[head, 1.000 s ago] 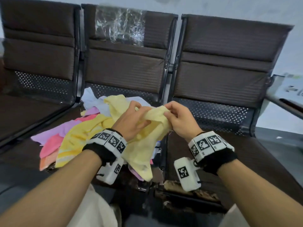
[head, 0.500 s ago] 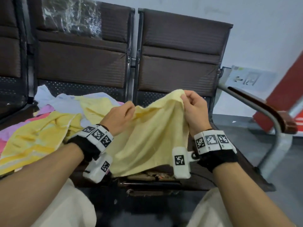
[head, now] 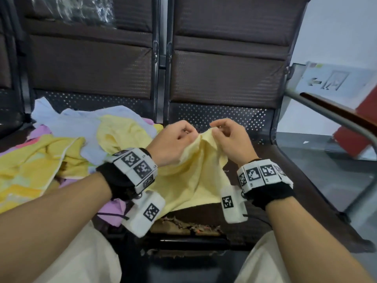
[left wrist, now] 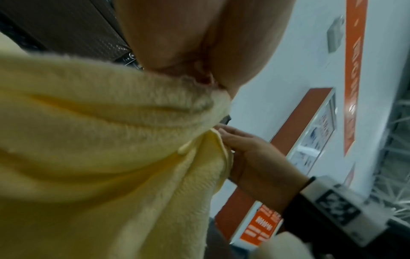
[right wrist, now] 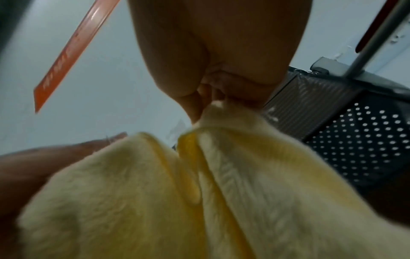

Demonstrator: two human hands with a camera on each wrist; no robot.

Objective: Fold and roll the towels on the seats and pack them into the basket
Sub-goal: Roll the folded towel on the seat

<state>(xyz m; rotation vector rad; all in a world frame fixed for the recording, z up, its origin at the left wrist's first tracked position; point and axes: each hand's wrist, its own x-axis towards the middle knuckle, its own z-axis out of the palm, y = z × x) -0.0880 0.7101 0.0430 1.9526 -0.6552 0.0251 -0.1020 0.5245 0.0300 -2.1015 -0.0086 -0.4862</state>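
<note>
You've got the pale yellow terry towel [head: 191, 180] up off the brown padded right-hand seat [head: 289, 180], and both hands are on its top edge. Your left hand [head: 173, 144] has its fingers curled round a bunch of the cloth; your right hand [head: 230, 141] is pinching the hem between thumb and fingertips, right beside the left. The two grips nearly touch, so the towel hangs bunched and creased between them, its lower part draping onto that seat's front edge.

Here's the call, as I read it: you're hunting for corners. Work each hand outward along the hem until you feel a corner, then draw them apart so the top edge goes taut. The wrist views show thick folds gathered under both grips, so let the extra layers drop and keep just one thickness in each pinch. Then lay it flat on that seat, which looks bare and roomy enough for a fold.

Watch the torn seat lip [head: 183, 225] below the towel; loops of terry could snag there.

Left of that seat, the heap of mixed towels [head: 67, 144], white, yellow, pink and lilac, waits its turn. No basket shows in any view.
</note>
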